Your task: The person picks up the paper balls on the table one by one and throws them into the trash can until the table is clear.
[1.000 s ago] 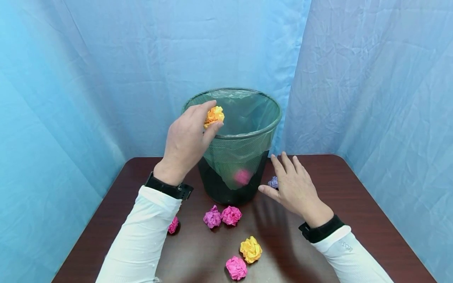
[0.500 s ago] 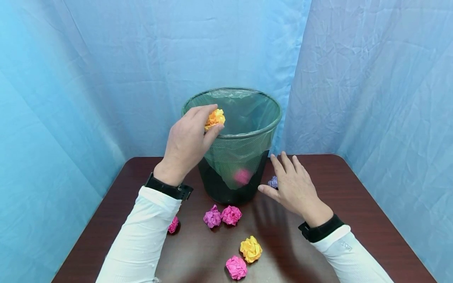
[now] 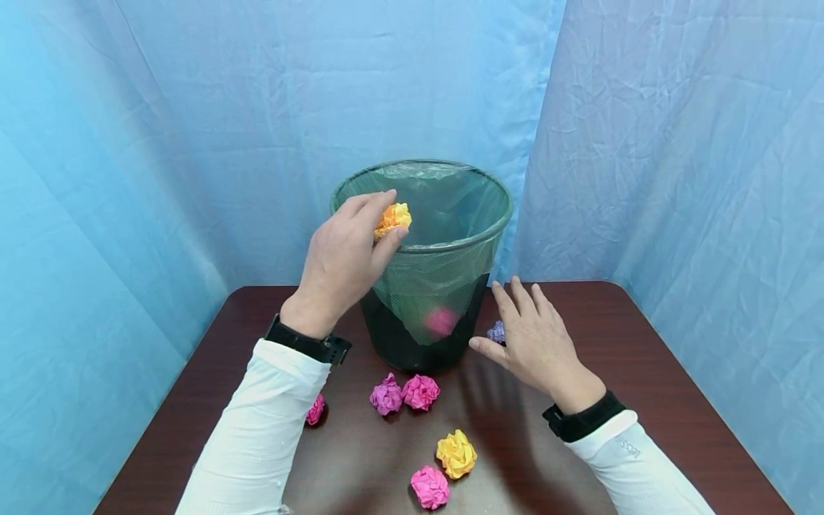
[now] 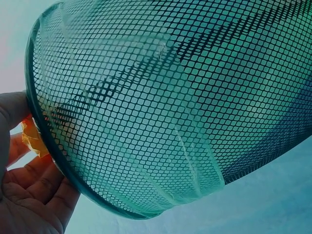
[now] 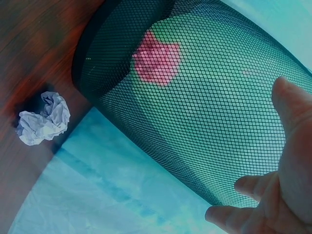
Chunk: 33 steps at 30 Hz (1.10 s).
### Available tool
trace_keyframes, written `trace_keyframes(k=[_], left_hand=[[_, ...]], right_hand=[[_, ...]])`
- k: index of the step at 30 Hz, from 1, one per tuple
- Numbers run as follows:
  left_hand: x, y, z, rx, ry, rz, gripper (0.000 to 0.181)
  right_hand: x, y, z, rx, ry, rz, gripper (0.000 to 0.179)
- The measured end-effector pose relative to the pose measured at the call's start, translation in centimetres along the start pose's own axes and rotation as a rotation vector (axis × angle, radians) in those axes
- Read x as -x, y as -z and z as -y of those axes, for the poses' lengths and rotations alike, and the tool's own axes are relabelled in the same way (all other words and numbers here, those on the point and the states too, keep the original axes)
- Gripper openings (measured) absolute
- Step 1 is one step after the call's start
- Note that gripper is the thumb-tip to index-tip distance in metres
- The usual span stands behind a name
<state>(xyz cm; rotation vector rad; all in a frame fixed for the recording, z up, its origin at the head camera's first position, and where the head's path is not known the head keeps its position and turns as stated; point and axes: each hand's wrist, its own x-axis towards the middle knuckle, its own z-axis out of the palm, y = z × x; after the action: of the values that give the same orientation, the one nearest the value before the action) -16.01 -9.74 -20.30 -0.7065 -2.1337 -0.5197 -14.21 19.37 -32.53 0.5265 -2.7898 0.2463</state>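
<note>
Yellow-orange, one crumpled paper ball (image 3: 396,217) is pinched in my left hand (image 3: 342,259) at the rim of one bag-lined mesh wastebasket (image 3: 450,247); my right hand (image 3: 536,345), fingers spread, is beside it. Inside: one pink ball (image 3: 441,322). Six more balls (image 3: 457,454) lie on the table (image 3: 618,357).

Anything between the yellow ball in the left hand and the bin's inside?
Nothing visible: the left hand holds the yellow ball at the mouth of the bin, the green liner leaves that open, and the right hand is outside.

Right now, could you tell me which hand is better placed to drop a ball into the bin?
Probably the left hand: it holds a yellow ball at the rim of the bin. The right hand, beside it, holds nothing.
</note>
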Motion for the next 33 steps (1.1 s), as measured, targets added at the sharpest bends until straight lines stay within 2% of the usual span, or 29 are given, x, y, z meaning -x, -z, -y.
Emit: trace_keyframes(k=[33], left_hand=[[0.00, -0.20, 0.09, -0.031, 0.016, 0.052, 0.053]], right_hand=[[0.12, -0.17, -0.06, -0.006, -0.005, -0.009, 0.101]])
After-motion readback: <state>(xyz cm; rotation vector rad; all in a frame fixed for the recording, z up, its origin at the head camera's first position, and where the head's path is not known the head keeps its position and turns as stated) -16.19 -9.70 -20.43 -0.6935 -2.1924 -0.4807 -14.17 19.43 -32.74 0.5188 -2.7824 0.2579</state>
